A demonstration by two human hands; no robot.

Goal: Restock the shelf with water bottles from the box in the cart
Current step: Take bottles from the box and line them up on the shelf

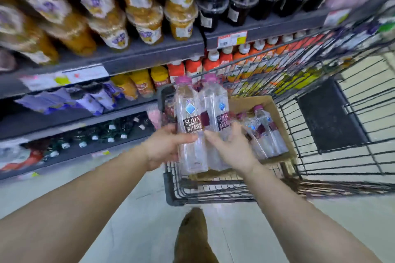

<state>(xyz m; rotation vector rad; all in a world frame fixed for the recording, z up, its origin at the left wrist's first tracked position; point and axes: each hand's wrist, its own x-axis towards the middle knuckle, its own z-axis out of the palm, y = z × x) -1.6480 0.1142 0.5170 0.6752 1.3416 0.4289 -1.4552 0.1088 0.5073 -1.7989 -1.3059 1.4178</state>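
Left hand (164,147): grips one bottle (189,126) | right hand (230,145): holds second bottle (215,117) | position: above cart (333,134), box (275,111) beneath | advice: keep both upright, shelve singly.

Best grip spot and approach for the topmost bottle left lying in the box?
Take the topmost bottle in the box round its clear body just below the label, coming from above. It lies tilted with its cap toward the shelf, and the open cardboard box walls off its sides.
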